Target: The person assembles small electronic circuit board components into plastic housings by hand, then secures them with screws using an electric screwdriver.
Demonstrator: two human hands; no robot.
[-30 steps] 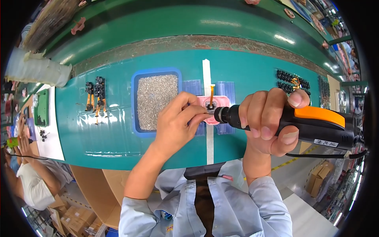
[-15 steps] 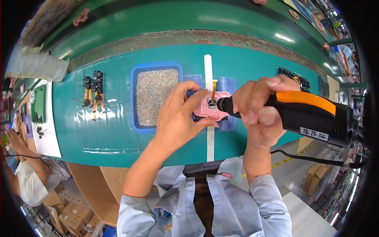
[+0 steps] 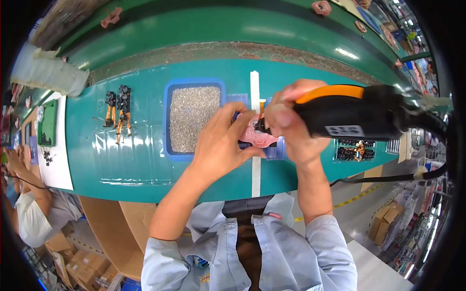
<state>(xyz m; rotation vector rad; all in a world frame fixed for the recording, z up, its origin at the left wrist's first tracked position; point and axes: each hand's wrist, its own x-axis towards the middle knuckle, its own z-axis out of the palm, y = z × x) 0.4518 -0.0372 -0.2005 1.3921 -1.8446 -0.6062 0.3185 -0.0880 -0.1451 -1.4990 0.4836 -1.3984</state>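
Green workbench frames pink part and power tool

Beyond the bench runs a glossy green band with pink pieces lying on it. At mid-bench, from where I stand, a worker's left hand grips the pink part, thumb along the near edge, the other fingers set well apart from it on the far left side. The right hand wraps the black-and-orange power tool, fingers clamped around its body, the nose aimed left at a small black component on the pink part. Whether the tip touches, I cannot tell; the hand hides it. An orange ribbon rises from the component, near white tape that crosses the bench. Just left of the left hand, a blue tray holds heaped metal bits. Farther left lie black pieces with orange tails, and similar black pieces are grouped at right. At the far left edge, a co-worker's hand shows, while a cardboard box stands on the floor at right
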